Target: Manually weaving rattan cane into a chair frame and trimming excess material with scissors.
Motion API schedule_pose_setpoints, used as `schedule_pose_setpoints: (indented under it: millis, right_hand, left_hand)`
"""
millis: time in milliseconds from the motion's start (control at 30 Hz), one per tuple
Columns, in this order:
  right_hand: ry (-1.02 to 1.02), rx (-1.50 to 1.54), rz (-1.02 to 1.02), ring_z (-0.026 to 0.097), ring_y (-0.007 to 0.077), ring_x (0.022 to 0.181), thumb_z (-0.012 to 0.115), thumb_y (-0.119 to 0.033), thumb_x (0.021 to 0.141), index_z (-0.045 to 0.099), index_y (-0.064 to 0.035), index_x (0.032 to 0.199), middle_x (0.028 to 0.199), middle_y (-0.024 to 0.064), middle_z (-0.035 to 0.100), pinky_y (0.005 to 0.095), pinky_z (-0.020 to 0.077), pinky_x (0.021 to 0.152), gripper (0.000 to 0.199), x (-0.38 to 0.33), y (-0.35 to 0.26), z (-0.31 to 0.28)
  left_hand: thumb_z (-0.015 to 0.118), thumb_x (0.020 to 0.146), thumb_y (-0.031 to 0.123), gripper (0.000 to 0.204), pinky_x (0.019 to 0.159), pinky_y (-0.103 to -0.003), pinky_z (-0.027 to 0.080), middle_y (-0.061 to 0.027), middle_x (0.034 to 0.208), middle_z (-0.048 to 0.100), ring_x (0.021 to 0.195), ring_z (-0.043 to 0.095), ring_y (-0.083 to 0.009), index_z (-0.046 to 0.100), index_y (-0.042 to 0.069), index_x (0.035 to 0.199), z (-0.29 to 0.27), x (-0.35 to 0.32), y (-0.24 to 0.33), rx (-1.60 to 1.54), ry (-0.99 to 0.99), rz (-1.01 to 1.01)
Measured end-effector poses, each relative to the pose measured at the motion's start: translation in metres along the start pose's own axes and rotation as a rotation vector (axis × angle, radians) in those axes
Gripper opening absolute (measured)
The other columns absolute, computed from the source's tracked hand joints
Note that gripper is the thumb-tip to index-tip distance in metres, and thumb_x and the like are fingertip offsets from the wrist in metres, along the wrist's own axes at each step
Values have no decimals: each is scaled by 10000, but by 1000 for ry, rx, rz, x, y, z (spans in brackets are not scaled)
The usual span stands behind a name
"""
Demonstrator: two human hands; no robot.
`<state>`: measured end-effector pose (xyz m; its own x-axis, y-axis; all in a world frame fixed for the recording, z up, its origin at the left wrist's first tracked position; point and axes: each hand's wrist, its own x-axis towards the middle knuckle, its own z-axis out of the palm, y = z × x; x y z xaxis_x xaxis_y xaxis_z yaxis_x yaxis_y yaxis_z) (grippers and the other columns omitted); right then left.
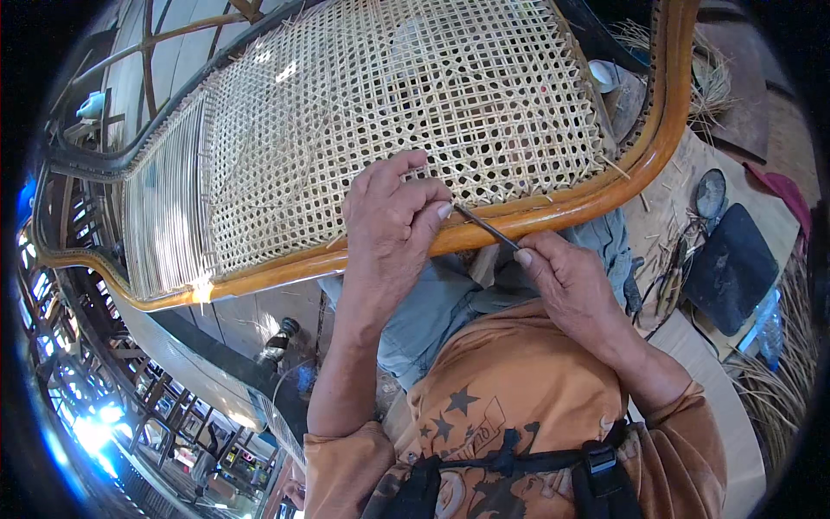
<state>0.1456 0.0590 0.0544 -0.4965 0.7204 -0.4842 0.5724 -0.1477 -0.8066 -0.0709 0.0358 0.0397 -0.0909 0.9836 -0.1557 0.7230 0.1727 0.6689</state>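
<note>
A cane-webbed panel (389,95) in an open lattice weave is stretched across a curved, varnished wooden frame (337,262). At the panel's near edge, my left hand (389,216) rests on the webbing, its thumb and forefinger pinched together. What lies between those fingertips is too small to make out. My right hand (571,285) grips a thin dark rod-shaped tool (487,227). The tool slants over the wooden rail, and its far end sits close to my left thumb tip. Toward the left end, the cane strands (169,195) run in one direction only, without cross weaving.
On the right, a board (674,199) carries cane scraps, pliers (670,281), a dark flat pad (731,268) and a dark oval object (711,192). Loose cane strands (782,381) lie beyond it. A white cup (603,76) stands behind the frame's right side.
</note>
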Motion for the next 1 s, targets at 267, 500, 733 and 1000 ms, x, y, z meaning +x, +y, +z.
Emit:
schedule_pose_setpoints:
  millis: [267,500,733,1000]
  right_hand:
    - [-16,126,84,616,356,694,545,-144,926,600,7,964,766,200,605,403,474,610,165,2,-3,1]
    - [-44,135,123,615,310,685,534,-149,931,600,11,952,750,184,600,383,472,622,175,4,-4,-1]
    - [-42,48,52,610,296,685,547,-142,924,600,5,961,764,182,588,370,474,632,161,-15,0,-12]
    - [7,3,97,619,281,687,563,-126,915,587,0,1002,769,174,590,349,476,637,156,-22,1,-33]
  left_hand:
    - [691,749,83,176,974,-417,332,-50,1157,579,1140,493,-263,689,135,917,-1,0,-2,98,-13,71]
    - [692,739,65,187,945,-418,347,-43,1143,581,1132,500,-263,683,139,911,1,0,2,126,3,88]
    - [688,732,59,180,903,-402,377,-43,1111,592,1101,526,-258,674,130,896,0,-2,-9,101,-5,163]
    - [690,705,21,163,861,-405,463,-92,1057,625,1016,592,-291,671,65,861,-6,-2,0,240,24,324]
